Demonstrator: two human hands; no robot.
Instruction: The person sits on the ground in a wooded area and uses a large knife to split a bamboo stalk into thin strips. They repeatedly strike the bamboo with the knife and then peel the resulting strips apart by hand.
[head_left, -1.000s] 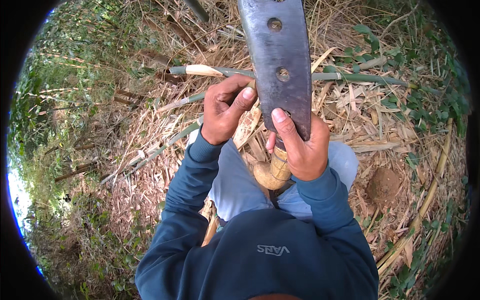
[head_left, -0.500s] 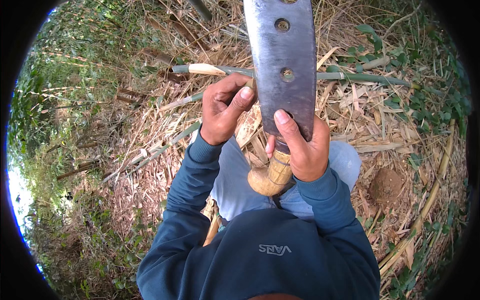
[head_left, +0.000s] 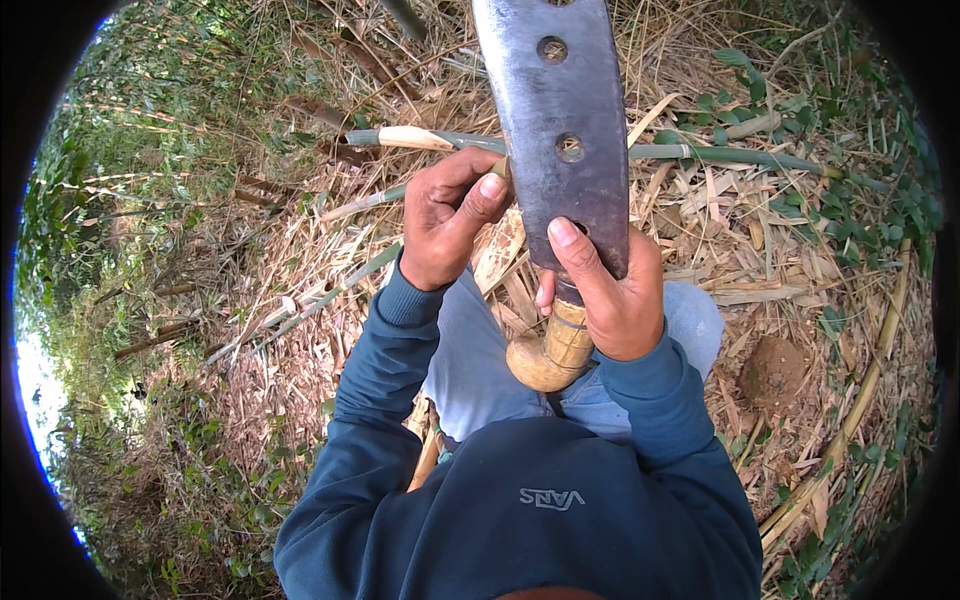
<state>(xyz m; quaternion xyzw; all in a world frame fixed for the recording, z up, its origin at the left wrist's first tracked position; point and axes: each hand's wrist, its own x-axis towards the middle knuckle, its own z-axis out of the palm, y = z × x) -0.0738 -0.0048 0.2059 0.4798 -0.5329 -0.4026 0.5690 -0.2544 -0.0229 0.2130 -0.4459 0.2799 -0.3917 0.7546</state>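
A broad machete (head_left: 560, 190) with round holes along its grey blade points away from me, its top cut off by the upper edge. My right hand (head_left: 618, 290) grips it where blade meets handle, thumb lying on the flat of the blade. Below the hand shows its curved wooden handle (head_left: 545, 362). At the blade's left edge my left hand (head_left: 450, 215) is closed in a pinch on a small greenish piece (head_left: 502, 168), mostly hidden by the fingers; its kind is unclear. Whether that piece touches the blade, I cannot tell.
Beyond my hands a green bamboo pole (head_left: 735, 154) lies crosswise, passing behind the blade, with a pale cut patch (head_left: 410, 138) on its left part. Thinner green stalks (head_left: 335, 290) lie at the left. Dry leaves cover the ground, and a yellowish pole (head_left: 845, 440) lies at the right.
The machete has tilted a little: its blade has shifted left and its handle end has swung right. My left hand has hardly moved.
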